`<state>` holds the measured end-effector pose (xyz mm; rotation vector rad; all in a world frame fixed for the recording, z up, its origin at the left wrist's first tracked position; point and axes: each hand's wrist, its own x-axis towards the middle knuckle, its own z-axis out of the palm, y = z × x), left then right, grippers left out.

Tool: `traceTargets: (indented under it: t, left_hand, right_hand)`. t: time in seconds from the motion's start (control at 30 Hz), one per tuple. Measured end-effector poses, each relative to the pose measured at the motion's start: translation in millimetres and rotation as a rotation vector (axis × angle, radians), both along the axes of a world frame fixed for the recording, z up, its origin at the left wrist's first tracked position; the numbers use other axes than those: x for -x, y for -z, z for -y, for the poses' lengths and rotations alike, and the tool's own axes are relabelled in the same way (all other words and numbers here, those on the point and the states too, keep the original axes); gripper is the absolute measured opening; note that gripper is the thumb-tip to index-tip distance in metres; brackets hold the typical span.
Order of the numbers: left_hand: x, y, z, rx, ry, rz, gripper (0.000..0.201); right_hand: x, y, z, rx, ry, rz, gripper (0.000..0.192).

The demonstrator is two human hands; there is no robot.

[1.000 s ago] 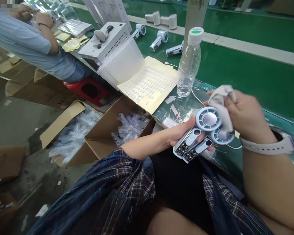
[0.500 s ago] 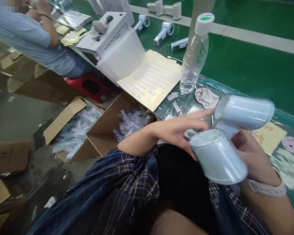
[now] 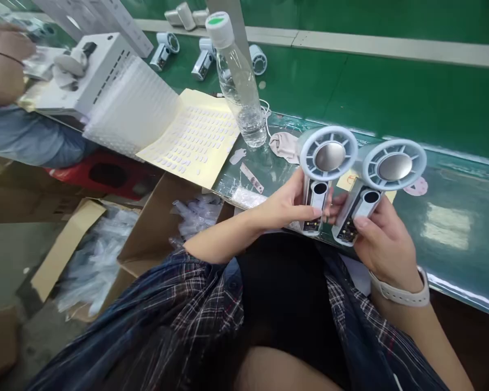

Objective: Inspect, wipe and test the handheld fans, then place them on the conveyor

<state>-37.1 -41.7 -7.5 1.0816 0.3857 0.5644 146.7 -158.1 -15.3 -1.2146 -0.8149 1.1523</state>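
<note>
My left hand (image 3: 283, 207) is wrapped round the handle of a pale blue handheld fan (image 3: 329, 156), its thumb lying across the front. My right hand (image 3: 389, 247) grips a second handheld fan (image 3: 395, 165) of the same kind, side by side with the first. Both round heads face up with a silver disc in a spoked ring. Their handles are uncovered in front, showing a dark circuit board and a black round spot. Behind the left fan lies a crumpled pale cloth (image 3: 284, 145) on the green bench (image 3: 460, 195).
A water bottle (image 3: 242, 89) stands beside a yellow sticker sheet (image 3: 195, 138). More fans (image 3: 165, 50) lie farther back. Bubble wrap (image 3: 136, 103) leans against a white box (image 3: 101, 70). Cartons (image 3: 144, 222) of clear plastic pieces sit below left, near a co-worker's arm (image 3: 8, 65).
Both fans have turned from showing their smooth cylinder sides to showing their spoked ends and open handles. They now sit side by side, upright. My view has swung to the right.
</note>
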Motion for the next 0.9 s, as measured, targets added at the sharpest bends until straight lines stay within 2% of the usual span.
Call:
traceTargets:
  t: [0.13,0.37,0.5,0.7,0.8,0.9]
  left_hand:
    - [6,-1.4,-2,-0.059,-0.011,0.004,0.071]
    - [16,9.3,-6,-0.069,0.012,-0.008,0.069]
    - [20,13.2,-7,-0.079,-0.018,-0.006,0.072]
    - [22,14.6,-9,-0.098,-0.003,0.045,0.063]
    - [16,22.1,-11,-0.077,-0.041,0.029,0.061]
    - [8,33.4,-15,-0.017,-0.149,-0.025,0.065]
  right_hand:
    - [0,6.6,1,-0.041,-0.008,-0.048,0.047]
    - [5,19.5,-8,-0.073,-0.105,-0.117,0.032]
    - [10,18.9,-9,-0.080,-0.105,-0.171,0.031]
    - [11,14.1,-9,-0.061,-0.077,-0.168,0.032]
    - [13,15.4,-10,-0.038,-0.043,-0.164,0.033]
    - [17,18.0,-12,0.008,-0.002,-0.207,0.032]
